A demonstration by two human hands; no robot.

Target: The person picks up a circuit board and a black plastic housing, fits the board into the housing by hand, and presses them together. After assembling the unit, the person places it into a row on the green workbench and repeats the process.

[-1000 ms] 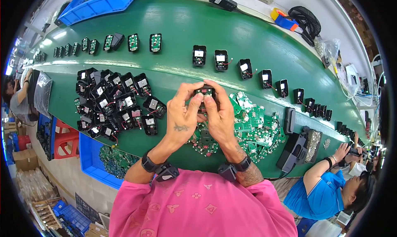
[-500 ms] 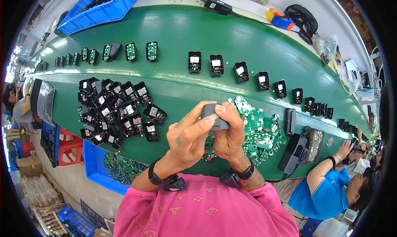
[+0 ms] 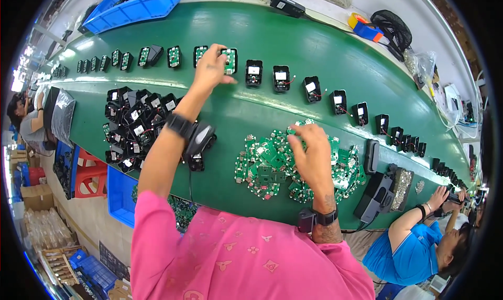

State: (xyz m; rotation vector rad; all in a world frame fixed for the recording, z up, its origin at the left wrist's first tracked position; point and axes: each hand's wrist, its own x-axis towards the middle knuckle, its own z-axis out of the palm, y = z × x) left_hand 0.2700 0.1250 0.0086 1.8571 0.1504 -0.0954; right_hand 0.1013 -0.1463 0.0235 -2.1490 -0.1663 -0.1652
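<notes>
Black case: green board face-up inside | left hand: cannot tell grip | right hand: grip released

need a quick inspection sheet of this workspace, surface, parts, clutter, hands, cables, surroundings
Surface: green tabletop, shiny, with patches of glare.
Job's things: loose circuit boards heaped at centre right; black housings piled to the left; farther back, a row of board-fitted housings on the left and open housings without green boards on the right.
Clutter: blue, orange and yellow item and black mesh bundle at the far edge.
Hands: left hand at a board-fitted housing, contact unclear; right hand over the circuit boards, fingers spread.
Cables: black adapter with leads, far edge.
Surroundings: blue bin, red stool, person in blue at right.
</notes>
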